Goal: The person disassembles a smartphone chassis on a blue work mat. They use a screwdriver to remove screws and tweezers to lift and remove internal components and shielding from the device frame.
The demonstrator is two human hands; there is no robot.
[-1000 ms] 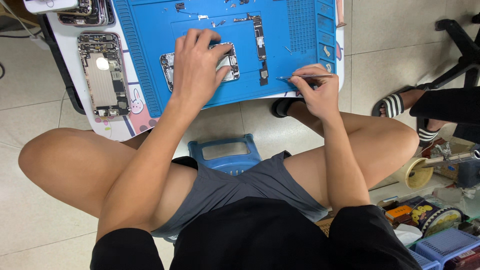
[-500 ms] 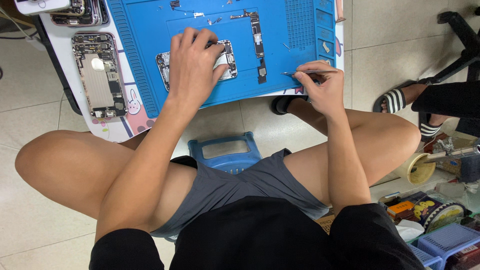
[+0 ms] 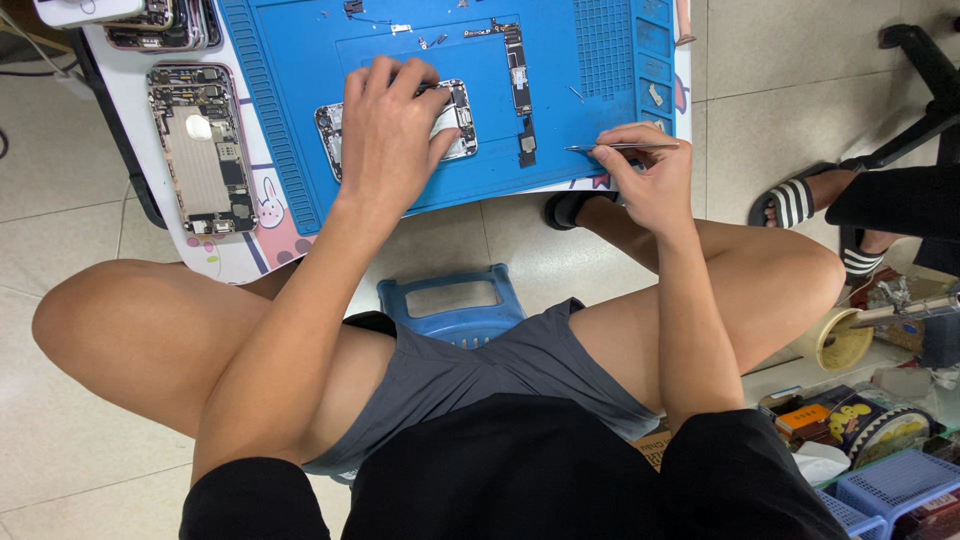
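Note:
My left hand (image 3: 388, 135) rests palm down on an opened phone body (image 3: 452, 122) lying on a blue repair mat (image 3: 560, 60); its fingers cover most of the phone. My right hand (image 3: 643, 175) grips thin metal tweezers (image 3: 615, 148) at the mat's near right edge, tips pointing left. A long narrow circuit board (image 3: 517, 70) lies on the mat between the two hands. Small loose parts (image 3: 400, 28) lie farther up the mat.
A second opened phone (image 3: 200, 150) lies on the white table surface (image 3: 240, 255) left of the mat, more phones (image 3: 165, 22) behind it. A blue plastic stool (image 3: 450, 300) is under me. Another person's sandalled foot (image 3: 795, 200) is right; tape roll (image 3: 840, 340) and bins (image 3: 890, 485) lower right.
My left hand has stayed on the phone, shifting slightly. The right hand with the tweezers stays at the mat's edge. The view has drifted a little.

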